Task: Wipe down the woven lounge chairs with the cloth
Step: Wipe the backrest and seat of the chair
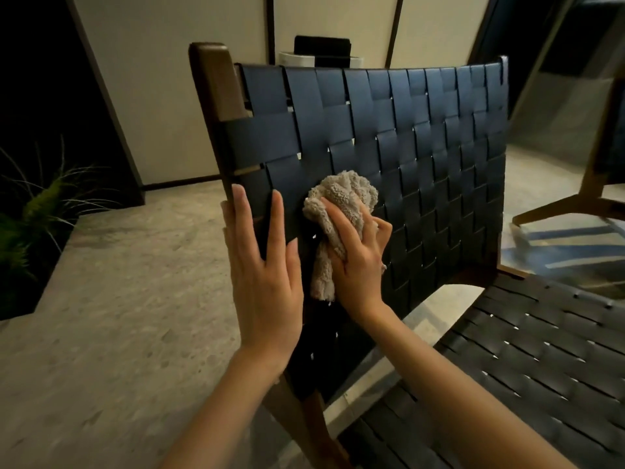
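Cream wall panels (162, 96), speckled stone floor (118, 299), fern (33, 214) at left.

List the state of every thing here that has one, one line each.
chair back, upright, woven straps intact.
cloth, bunched up, pressed against the chair back.
right hand, grips the cloth.
left hand, flat with fingers straight, resting on the chair back's left edge.

Bare floor (128, 299) lies open left of the chair backrest (406, 157); woven seat (541, 350) blocks right.
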